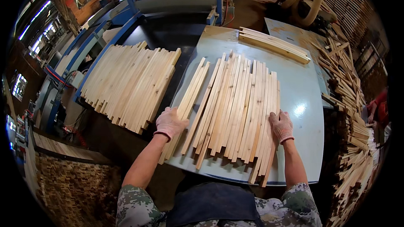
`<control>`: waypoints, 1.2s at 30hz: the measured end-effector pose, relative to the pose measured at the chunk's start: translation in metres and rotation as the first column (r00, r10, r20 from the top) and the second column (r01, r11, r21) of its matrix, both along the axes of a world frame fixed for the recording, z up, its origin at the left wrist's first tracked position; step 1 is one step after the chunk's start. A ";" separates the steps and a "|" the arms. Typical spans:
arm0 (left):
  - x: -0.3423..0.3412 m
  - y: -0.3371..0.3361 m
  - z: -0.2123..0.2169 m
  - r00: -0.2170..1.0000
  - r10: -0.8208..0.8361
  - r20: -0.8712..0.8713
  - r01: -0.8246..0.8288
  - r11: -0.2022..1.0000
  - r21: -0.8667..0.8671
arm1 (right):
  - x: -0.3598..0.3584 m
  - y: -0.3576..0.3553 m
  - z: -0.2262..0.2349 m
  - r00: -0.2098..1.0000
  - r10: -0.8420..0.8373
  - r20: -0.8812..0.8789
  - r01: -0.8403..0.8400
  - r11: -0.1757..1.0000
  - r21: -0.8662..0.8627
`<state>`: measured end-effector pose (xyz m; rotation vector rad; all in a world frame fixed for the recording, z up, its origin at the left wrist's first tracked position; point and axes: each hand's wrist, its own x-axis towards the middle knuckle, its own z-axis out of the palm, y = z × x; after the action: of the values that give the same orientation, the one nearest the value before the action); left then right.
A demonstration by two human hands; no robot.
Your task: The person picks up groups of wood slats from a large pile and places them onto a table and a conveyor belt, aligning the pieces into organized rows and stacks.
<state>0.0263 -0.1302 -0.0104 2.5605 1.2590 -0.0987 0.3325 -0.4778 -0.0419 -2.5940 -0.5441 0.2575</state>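
Wood slats [235, 109] lie fanned out on the grey table [303, 113], and we've got our left hand [169, 122] flat on the left bunch and right hand [281, 125] spread on the right edge, probably to square them together.

— Any packages, labels, signs or screens in view?
— None that I can make out. No box, no wrapper, no sticker, no display anywhere.
— Nothing on the walls either?
— Too blurred and bent at the rim to tell.
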 end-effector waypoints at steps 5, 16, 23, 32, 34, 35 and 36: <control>0.019 -0.006 -0.018 0.997 -0.056 0.061 0.043 0.981 0.188 | 0.000 0.000 -0.001 0.999 0.007 0.037 -0.008 1.000 0.028; 0.015 0.099 -0.047 0.994 0.109 -0.027 -0.094 0.940 0.329 | 0.000 0.003 -0.010 0.999 -0.021 0.037 0.019 0.997 0.072; -0.049 0.155 -0.039 0.960 -0.019 0.280 -0.066 0.955 0.290 | 0.002 0.016 -0.015 0.966 -0.200 0.162 0.201 0.980 0.007; -0.267 0.342 -0.028 0.910 0.079 0.407 -0.229 0.914 0.334 | -0.138 0.224 0.059 0.991 -0.033 0.129 -0.043 0.838 0.543; -0.311 0.389 -0.023 0.901 0.140 0.411 -0.286 0.904 0.319 | -0.179 0.284 0.052 0.993 0.042 0.106 -0.090 0.865 0.494; -0.321 0.413 -0.017 0.895 0.125 0.427 -0.290 0.892 0.346 | -0.188 0.303 0.033 0.995 0.051 0.090 -0.091 0.849 0.521; -0.338 0.437 -0.012 0.891 0.122 0.438 -0.303 0.876 0.374 | -0.198 0.323 0.026 0.989 0.059 0.138 -0.114 0.895 0.431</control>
<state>-0.3117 0.3071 -0.0225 2.5567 1.5127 0.8078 0.1344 -0.1547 -0.0155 -2.1570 -0.6763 -0.0006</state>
